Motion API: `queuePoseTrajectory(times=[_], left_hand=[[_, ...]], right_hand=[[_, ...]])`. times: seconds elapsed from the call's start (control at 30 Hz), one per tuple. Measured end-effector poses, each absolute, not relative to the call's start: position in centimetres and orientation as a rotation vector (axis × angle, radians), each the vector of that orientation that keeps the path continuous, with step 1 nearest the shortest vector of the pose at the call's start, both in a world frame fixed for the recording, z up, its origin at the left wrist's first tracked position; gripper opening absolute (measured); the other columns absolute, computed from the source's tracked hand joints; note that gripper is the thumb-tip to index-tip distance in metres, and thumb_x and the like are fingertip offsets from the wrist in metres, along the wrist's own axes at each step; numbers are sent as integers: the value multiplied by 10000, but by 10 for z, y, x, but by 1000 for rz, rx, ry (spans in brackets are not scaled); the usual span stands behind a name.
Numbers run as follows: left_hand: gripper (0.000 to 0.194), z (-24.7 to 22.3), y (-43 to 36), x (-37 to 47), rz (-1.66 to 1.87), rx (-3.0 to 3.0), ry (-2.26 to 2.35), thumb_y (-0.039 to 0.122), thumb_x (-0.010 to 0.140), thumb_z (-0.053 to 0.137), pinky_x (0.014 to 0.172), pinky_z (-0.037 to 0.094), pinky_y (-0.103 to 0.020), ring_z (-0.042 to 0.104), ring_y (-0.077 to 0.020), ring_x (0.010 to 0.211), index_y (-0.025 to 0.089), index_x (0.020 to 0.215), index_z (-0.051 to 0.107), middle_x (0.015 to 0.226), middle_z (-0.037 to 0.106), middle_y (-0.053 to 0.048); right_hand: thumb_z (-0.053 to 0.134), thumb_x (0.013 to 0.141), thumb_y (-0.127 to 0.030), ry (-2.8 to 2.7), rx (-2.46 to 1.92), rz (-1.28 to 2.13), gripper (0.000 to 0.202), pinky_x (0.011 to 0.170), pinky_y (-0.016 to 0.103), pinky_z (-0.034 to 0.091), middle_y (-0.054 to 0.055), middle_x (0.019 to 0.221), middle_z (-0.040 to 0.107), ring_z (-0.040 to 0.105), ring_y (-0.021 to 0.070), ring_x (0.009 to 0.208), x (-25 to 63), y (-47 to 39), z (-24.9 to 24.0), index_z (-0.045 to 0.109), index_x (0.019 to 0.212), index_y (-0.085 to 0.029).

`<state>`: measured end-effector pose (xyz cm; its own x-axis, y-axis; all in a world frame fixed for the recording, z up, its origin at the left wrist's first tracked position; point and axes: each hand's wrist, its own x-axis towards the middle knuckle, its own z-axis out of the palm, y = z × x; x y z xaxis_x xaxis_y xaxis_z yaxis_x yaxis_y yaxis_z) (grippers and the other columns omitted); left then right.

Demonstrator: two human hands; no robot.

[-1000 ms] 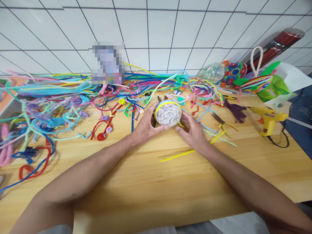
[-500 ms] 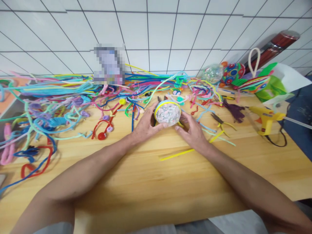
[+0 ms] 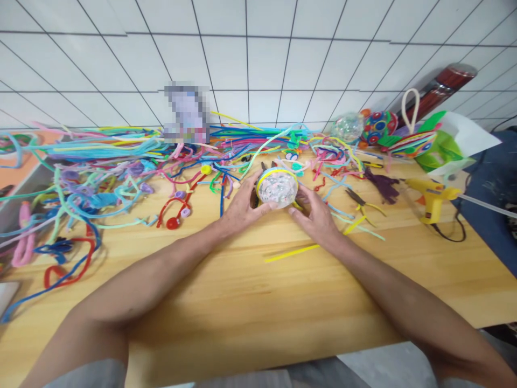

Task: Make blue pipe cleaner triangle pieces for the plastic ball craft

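A clear, round, glittery object (image 3: 278, 189) with a yellow band round its upper edge is between my hands at the middle of the table. My left hand (image 3: 247, 203) grips its left side, the thumb along its lower edge. Curved round the right side is my right hand (image 3: 314, 211), its thumb and fingers a little apart near the object; whether it touches is hard to tell. Dark tool tips and yellow handles show partly behind the object. A yellow pipe cleaner (image 3: 291, 253) lies on the wood by my right wrist.
Tangled pipe cleaners (image 3: 109, 196) cover the left and back of the table (image 3: 242, 302). To the right are pliers (image 3: 361, 203), a yellow glue gun (image 3: 433, 198), a purple bundle (image 3: 382, 185) and colourful ornaments (image 3: 379, 127). Behind stands a tiled wall (image 3: 269, 62).
The view has shifted slightly, so the wall and the side items sit a little lower in the picture. My hands and the round object keep nearly the same pose.
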<state>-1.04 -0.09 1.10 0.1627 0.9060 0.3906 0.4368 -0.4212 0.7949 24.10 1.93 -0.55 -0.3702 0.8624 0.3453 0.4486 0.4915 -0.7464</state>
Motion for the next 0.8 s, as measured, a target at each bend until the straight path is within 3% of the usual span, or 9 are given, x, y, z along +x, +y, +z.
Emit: queuePoseTrajectory(times=[0.37,0.8], left_hand=[[962,3,4,-10,1237,1999,1219,632,854,764,1289,335,-580,422,-390,1549,167,1601,377,1639,453,-240],[909,-1,7,-11,1251,1982,1238,624,881,730,1290,322,-586,401,-390,1561,183,1602,396,1654,438,-218]], right_hand=[[709,910,-320,-1989,-1078,715,606,1069,556,570,169,1369,707,701,326,1225,239,24,-9,535,1481,-213],[717,917,-380,-1957,-1081,728,607,1078,554,566,164,1375,711,690,320,1255,239,26,-10,543,1478,-223]])
